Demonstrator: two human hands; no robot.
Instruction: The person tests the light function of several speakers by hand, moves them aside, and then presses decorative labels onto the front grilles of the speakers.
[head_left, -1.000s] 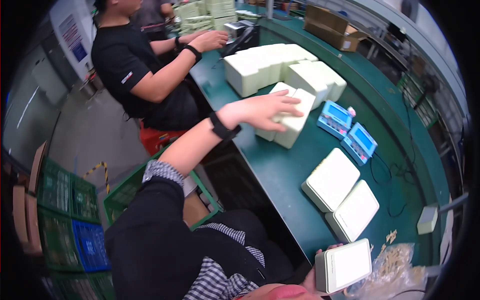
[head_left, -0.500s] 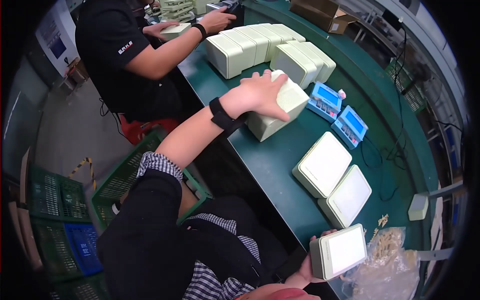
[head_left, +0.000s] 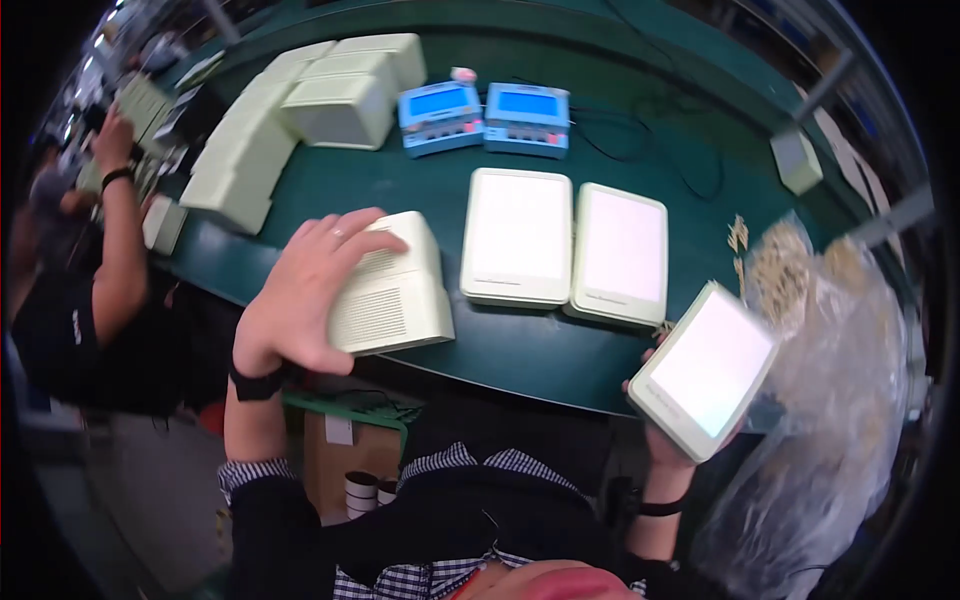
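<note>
At the table's near edge, my left hand (head_left: 312, 290) spans a boxy cream device (head_left: 385, 305) with slotted vents. Its thumb presses the near side and its fingers reach over the top. On the right, my right hand (head_left: 668, 440) holds up a cream device with a bright white screen (head_left: 708, 370), tilted, with most fingers hidden behind it. Two similar cream devices lie side by side between my hands, a left one (head_left: 518, 235) and a right one (head_left: 620, 250), their white screens facing up.
Two small blue meters (head_left: 440, 118) with displays stand at the back, cables beside them. A row of cream housings (head_left: 245, 150) runs along the left. Right of my hand lies a clear plastic bag (head_left: 830, 380) with tan pieces. A co-worker's arm (head_left: 118, 230) is at far left.
The view has swung round, bringing the table's edge nearly level. My left hand is still on the vented device, which now sits nearer the two lying devices. My right hand keeps its device, raised and tilted.
</note>
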